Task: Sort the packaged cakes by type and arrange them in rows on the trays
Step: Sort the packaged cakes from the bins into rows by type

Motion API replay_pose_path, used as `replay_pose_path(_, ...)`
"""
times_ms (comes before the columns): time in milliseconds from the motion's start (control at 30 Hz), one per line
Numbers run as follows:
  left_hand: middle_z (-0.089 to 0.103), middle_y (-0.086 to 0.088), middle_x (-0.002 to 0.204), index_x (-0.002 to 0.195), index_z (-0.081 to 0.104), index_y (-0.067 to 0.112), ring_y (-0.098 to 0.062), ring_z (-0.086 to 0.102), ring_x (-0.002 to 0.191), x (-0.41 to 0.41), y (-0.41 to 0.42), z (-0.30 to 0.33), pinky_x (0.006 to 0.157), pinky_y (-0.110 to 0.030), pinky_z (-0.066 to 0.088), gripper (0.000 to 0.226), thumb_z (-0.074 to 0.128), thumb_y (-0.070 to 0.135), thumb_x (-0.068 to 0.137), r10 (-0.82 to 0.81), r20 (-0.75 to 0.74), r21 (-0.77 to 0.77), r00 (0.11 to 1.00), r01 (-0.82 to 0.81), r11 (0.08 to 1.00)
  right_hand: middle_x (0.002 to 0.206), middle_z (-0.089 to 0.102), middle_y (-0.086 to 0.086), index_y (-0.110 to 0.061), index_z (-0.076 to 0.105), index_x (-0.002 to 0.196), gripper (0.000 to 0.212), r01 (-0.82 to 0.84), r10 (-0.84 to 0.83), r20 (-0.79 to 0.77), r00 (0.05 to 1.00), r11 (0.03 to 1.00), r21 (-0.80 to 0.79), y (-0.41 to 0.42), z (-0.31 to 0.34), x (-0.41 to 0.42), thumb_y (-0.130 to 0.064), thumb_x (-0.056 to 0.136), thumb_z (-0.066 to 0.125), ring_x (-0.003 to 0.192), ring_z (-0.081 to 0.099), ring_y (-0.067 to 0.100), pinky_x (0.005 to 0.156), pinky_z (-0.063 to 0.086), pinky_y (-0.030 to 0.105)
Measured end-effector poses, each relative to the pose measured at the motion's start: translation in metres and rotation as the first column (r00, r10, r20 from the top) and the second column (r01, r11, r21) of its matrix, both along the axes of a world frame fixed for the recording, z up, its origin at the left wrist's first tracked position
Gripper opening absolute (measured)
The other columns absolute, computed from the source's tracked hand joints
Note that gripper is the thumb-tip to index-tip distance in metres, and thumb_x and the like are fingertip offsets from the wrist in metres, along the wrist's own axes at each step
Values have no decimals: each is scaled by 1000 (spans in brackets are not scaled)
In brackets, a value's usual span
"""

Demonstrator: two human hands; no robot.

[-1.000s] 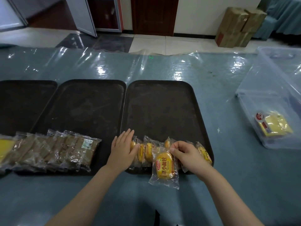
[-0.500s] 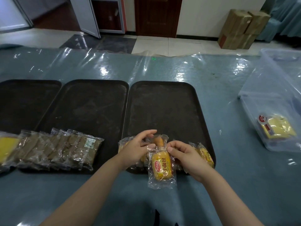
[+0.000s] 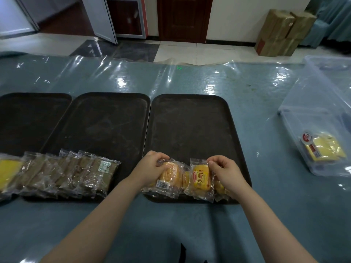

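Left hand (image 3: 152, 168) curled over barcode-side bun packet (image 3: 168, 177) at right tray's (image 3: 190, 118) near edge. Right hand (image 3: 223, 170) pinching yellow-label bun packet (image 3: 200, 178) just beside.

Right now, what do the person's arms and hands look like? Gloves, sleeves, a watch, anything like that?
Nothing is worn as far as the head view shows. The left hand and the right hand are bare, with no gloves, and I can make out no rings. Both forearms are bare from the wrist to the bottom edge of the picture: no sleeves, watch, bracelet or markings show. The upper arms are out of view.
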State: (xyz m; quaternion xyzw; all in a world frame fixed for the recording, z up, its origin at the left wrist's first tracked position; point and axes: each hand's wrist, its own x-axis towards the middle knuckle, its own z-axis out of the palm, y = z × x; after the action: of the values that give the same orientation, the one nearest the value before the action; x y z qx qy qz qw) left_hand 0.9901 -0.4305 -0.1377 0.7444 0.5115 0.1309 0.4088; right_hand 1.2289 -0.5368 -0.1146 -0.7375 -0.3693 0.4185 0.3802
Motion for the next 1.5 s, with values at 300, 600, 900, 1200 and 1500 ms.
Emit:
replay_pose_path(300,51,8,121,126,60,26,-4,55,102,7,-13,-19,94,-24,46,30,59,31,97,18,-104,261,994,10,965,92,68,-5,-29,63,100,9,-96,103,171,980,994,-49,15,-11,-6,-26,100,54,85,65,13,76,58,32)
replay_pose_path(600,52,6,132,133,54,26,-14,42,129,11,-27,-40,109,-34,28,44,36,46,99,140,-215,466,967,-25,885,153,38,-4,-24,35,151,53,-222,190,599,778,975,-20,-1,-23,-22,-31,100,52,137,40,11,111,38,30)
replay_pose_path(900,5,3,166,157,9,34,-18,0,152,3,-41,-44,123,-46,2,76,-1,71,91,-21,-422,344,906,182,921,165,-1,-6,-24,12,158,62,-464,367,780,508,879,-111,-26,-48,-52,-50,104,29,150,-11,9,116,-15,27)
replay_pose_path(1200,1,-3,166,157,0,30,-24,3,153,8,-42,-48,122,-49,3,77,-2,68,90,-41,-552,344,833,272,899,165,-1,1,-26,7,158,69,-484,442,776,450,851,-203,-24,-66,-63,-62,100,18,153,-7,20,125,2,42)
replay_pose_path(1500,-8,-8,165,157,-7,28,-26,-6,153,7,-42,-41,121,-43,-7,81,-6,70,87,-100,-535,326,839,314,892,166,1,8,-23,10,159,81,-450,465,776,427,853,-264,-19,-55,-72,-69,92,3,153,-7,26,120,-10,42)
